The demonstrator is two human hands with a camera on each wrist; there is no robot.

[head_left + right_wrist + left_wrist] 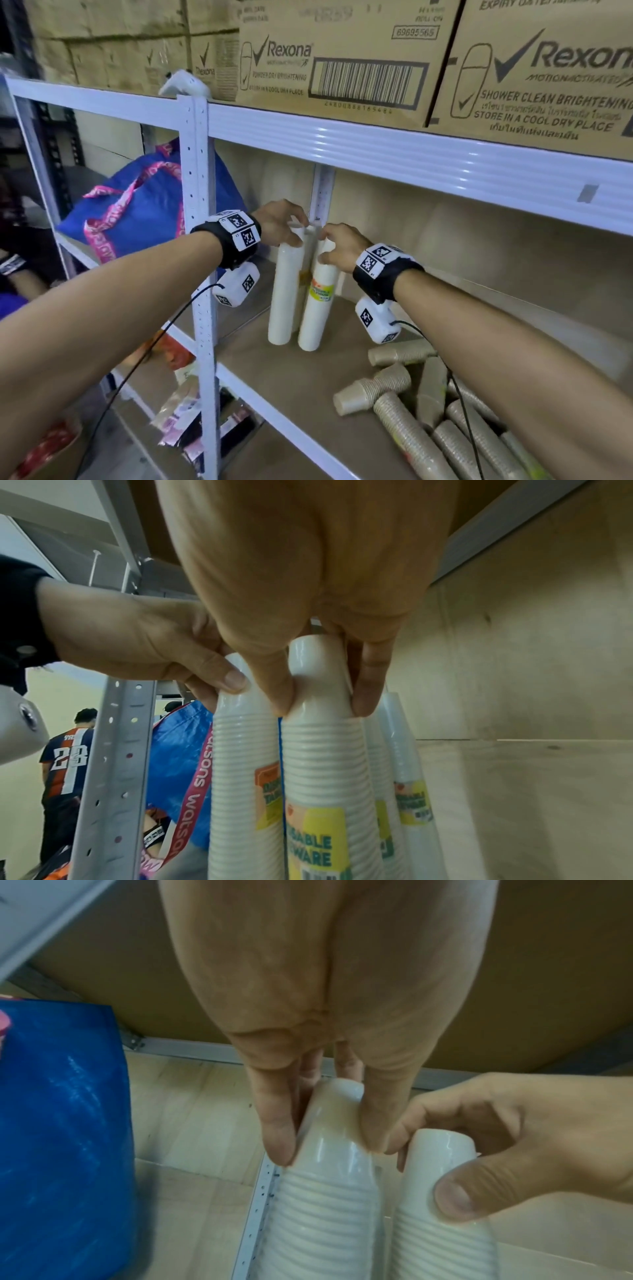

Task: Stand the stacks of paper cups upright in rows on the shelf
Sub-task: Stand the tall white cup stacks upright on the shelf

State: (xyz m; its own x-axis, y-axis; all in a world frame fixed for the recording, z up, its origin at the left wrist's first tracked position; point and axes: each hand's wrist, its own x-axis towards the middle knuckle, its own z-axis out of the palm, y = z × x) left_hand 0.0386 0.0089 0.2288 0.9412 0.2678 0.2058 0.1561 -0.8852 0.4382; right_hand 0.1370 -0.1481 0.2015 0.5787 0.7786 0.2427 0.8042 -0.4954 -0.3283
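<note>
Two stacks of white paper cups stand upright side by side near the back left corner of the shelf board (pixel 301 387). My left hand (pixel 294 229) grips the top of the left stack (pixel 286 294), with thumb and fingers curled round its top cup (pixel 334 1118). My right hand (pixel 325 246) grips the top of the right stack (pixel 317 315), pinching its top cup (pixel 318 674) between thumb and fingers. Two more white stacks (pixel 404 750) lean behind them. Several brown cup stacks (pixel 411 425) lie on their sides at the front right.
The white post (pixel 202 240) of the rack stands just left of my left wrist. A blue bag (pixel 147 205) fills the neighbouring bay. Cardboard boxes (pixel 342 61) sit on the shelf above. A person (pixel 68 764) stands far off behind the rack.
</note>
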